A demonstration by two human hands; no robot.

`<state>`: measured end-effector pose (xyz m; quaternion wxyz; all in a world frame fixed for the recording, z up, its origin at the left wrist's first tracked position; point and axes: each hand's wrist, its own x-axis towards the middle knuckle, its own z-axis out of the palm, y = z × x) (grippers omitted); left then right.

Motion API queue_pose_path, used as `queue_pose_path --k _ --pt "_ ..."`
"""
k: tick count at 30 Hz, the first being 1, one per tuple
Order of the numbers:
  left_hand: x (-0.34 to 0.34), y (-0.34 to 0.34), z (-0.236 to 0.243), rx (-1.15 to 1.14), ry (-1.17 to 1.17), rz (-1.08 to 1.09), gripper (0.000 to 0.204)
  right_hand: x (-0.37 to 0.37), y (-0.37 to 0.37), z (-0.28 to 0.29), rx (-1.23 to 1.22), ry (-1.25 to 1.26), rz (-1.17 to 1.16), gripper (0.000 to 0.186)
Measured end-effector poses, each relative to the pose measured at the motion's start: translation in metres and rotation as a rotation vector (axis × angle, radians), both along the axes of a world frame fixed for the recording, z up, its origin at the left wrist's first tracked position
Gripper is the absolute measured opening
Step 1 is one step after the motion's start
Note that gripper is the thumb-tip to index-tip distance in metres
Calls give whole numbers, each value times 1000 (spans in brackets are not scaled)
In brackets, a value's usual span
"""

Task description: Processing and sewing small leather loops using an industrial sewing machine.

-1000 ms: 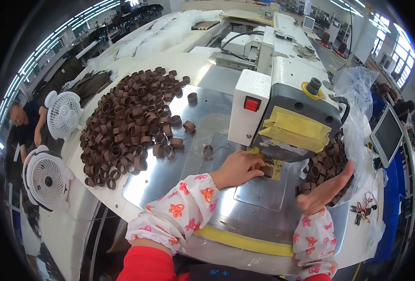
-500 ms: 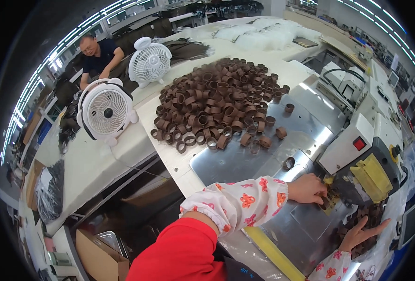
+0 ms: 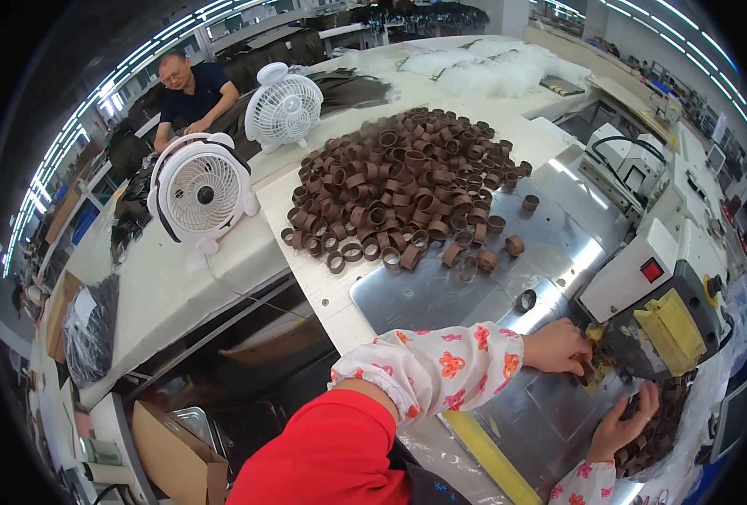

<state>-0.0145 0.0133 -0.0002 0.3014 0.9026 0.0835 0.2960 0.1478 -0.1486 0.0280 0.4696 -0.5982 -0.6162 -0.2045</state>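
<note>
My left hand [image 3: 560,348] is closed on a small brown ring-shaped band [image 3: 589,371], pinching it at the head of the sewing machine [image 3: 643,337]; fingers and machine partly hide it. Just nearer to me and to the right, my right hand [image 3: 619,427] is open, its fingers stretched up towards the machine and apart from one another. Beside that hand lie several more brown bands [image 3: 661,425] in a clear plastic bag. One loose band [image 3: 526,300] sits on the metal plate [image 3: 441,303] beyond my left hand.
A big heap of brown bands [image 3: 407,181] covers the table's far middle. Two white fans [image 3: 205,194] stand at the left, with a person [image 3: 192,93] seated behind them. A yellow strip [image 3: 491,454] runs along the near edge. An open cardboard box [image 3: 176,459] sits below, left.
My right hand has moved up and inward, closer to the machine head and my left hand. The left hand stays at the machine with the band. The whole view has shifted slightly.
</note>
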Motion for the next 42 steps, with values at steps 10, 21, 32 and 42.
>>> queue_pose_path --k 10,21,32,42 --pt "-1 -13 2 72 -1 132 20 -27 24 -13 -493 319 134 13" --pt "-3 -16 7 81 18 178 21 -26 26 -14 -375 262 158 9" --pt "-1 -15 6 84 115 238 20 -21 26 -20 -391 412 115 8" --pt "22 -2 1 -153 133 224 20 -12 34 -19 -289 440 94 6"
